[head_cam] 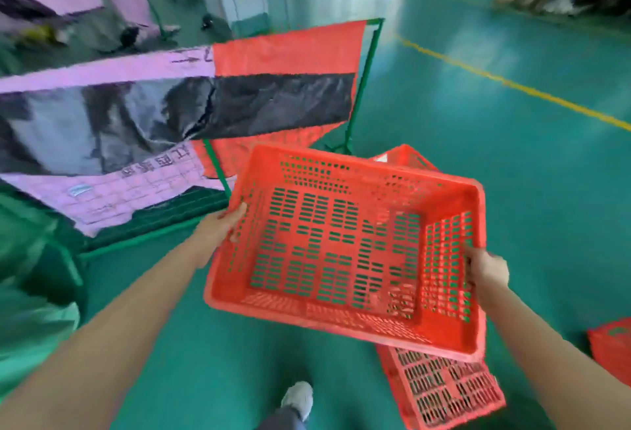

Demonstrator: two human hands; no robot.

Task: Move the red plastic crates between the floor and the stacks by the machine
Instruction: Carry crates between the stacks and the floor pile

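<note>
Two hands on one crate here, but going big to small: green floor (512, 173) everywhere, shiny, with a yellow line (512, 85) running diagonally across the right side. On the left there's a green metal frame (362, 88) holding open woven sacks, a pink sack (102, 71) and a red sack (283, 50), both lined with black plastic (266, 102). That whole side is pretty blurry, so the writing on the pink one isn't readable.

Dead centre is the red crate (345, 245), empty, slotted bottom and walls, up in the air and tilted, with its open top facing the camera. Right below it a second red crate (444, 392) lies on the floor, poking out at the near end. A bit of red shows past the far end too, and I can't tell if that's the same one. The corner of a third crate (611, 351) peeks in at the right edge, also on the floor.

Left hand (223, 228) grips the left rim, thumb hooked over the inside. Right hand (485, 272) is clamped on the right wall, fingers curled round its edge. Both forearms bare.

One grey shoe (298, 399) at the bottom, just left of the floor crate.
</note>
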